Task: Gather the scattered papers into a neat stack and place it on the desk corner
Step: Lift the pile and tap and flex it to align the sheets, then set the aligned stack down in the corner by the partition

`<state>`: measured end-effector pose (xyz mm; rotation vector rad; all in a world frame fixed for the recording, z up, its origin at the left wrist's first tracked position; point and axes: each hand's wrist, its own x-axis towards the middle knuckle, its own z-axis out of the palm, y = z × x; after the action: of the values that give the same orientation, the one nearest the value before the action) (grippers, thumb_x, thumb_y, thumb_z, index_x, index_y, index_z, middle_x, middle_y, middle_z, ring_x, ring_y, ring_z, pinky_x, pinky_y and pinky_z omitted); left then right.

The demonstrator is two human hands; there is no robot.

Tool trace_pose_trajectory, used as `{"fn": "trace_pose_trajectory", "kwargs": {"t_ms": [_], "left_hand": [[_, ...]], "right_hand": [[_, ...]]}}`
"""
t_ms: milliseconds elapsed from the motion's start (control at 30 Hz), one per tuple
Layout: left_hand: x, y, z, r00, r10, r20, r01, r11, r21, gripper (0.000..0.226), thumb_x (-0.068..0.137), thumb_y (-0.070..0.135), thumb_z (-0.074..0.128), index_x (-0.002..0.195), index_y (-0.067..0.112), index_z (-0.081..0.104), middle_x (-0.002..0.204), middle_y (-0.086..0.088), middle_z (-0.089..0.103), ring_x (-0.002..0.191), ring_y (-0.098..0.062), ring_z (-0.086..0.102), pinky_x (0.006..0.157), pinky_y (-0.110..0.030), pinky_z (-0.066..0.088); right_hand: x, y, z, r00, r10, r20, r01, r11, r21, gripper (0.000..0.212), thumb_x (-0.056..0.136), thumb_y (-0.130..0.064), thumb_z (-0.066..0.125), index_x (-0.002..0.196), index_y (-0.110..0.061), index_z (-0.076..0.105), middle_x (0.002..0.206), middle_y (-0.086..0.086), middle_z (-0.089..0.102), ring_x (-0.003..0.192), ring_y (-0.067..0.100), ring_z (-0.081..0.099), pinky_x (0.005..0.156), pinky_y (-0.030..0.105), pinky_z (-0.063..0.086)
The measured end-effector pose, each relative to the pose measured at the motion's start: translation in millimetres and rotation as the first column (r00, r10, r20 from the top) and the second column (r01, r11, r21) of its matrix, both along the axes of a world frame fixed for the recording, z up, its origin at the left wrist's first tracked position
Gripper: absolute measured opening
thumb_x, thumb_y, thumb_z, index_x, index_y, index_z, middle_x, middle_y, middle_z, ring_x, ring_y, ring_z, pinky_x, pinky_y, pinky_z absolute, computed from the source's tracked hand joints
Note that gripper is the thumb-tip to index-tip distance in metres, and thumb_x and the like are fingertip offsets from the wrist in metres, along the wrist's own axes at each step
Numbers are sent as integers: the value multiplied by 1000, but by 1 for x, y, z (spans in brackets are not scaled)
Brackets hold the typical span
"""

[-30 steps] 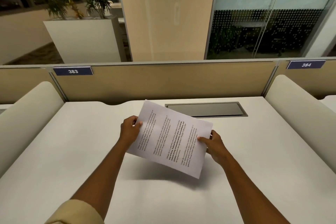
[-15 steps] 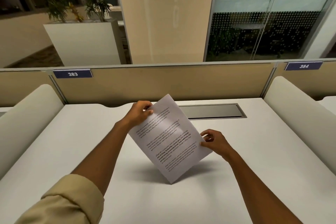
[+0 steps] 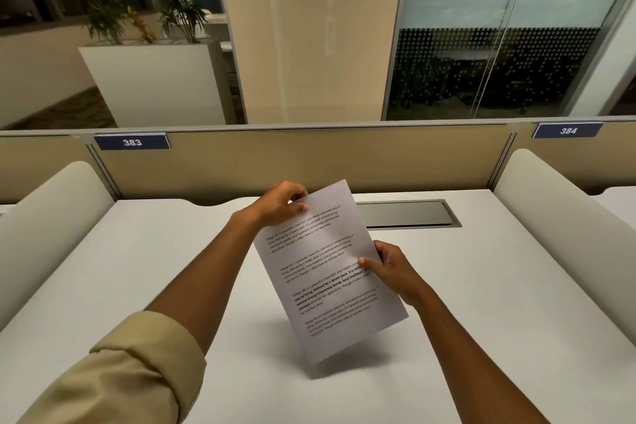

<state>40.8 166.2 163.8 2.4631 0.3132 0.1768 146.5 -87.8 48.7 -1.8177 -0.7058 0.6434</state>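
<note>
A stack of white printed papers (image 3: 327, 272) is held above the middle of the white desk (image 3: 137, 268), tilted with its top edge leaning to the upper left. My left hand (image 3: 278, 205) pinches the stack's top left corner. My right hand (image 3: 389, 268) grips its right edge, thumb on the printed face. The lower corner of the stack hangs just over the desk and casts a shadow there. How many sheets the stack holds cannot be told.
A dark cable tray lid (image 3: 406, 213) is set into the desk's back, partly behind the papers. Rounded white dividers stand at the left (image 3: 44, 217) and right (image 3: 564, 224). A beige partition (image 3: 309, 162) with labels 383 and 384 closes the back.
The stack has turned from nearly landscape to nearly upright. My left hand moved up to the top corner, and my right hand shifted along the right edge and took hold again.
</note>
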Motion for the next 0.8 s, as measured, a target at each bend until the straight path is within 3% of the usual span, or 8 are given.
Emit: {"fn": "trace_pose_trajectory", "kwargs": {"t_ms": [133,267,400,567,733,800], "left_hand": [[-10,11,3,992,36,-123,-50,992,-116,28,84,33,73,91,6,71,92,-17,73,75,-22,66,68,-36,52],[-38,26,-2,961,52,-271,-149,926,-347,34,78,31,79,103,8,69,96,-12,76,81,-30,75,76,-41,58],[-59,24,-28,971,97,-220,-216,754,-620,38,80,22,77,108,0,65,105,-17,74,99,-37,71,90,-50,56],[-67,-15,-74,977,150,-155,-213,562,-799,34,91,24,64,116,0,66,112,-22,71,101,-38,70,91,-52,55],[-64,-47,-101,938,337,-79,-239,467,-851,37,97,36,53,111,6,70,103,-13,75,90,-29,72,75,-39,58],[-63,-55,-106,906,420,-52,-267,473,-840,28,96,26,58,109,5,70,103,-12,75,90,-29,72,69,-36,59]], "right_hand": [[3,-9,2,999,-30,-37,32,999,37,17,91,-26,64,108,-24,61,104,-2,73,80,20,74,65,24,58],[11,-20,0,987,-84,-134,100,988,121,21,90,-24,66,110,-18,64,103,3,75,85,25,74,74,36,61],[14,-23,-8,971,-129,-203,161,975,151,26,88,-24,68,112,-14,64,104,7,75,88,29,73,80,42,60],[13,-14,-15,926,-219,-307,284,941,186,23,86,-18,71,107,-10,67,102,10,75,87,33,73,78,45,60],[9,-4,-18,914,-272,-301,332,928,167,21,87,-16,70,106,-8,67,96,7,75,74,20,72,62,30,57],[7,0,-19,917,-283,-281,333,931,150,20,88,-16,69,106,-9,67,94,5,74,70,17,71,58,26,55]]}}
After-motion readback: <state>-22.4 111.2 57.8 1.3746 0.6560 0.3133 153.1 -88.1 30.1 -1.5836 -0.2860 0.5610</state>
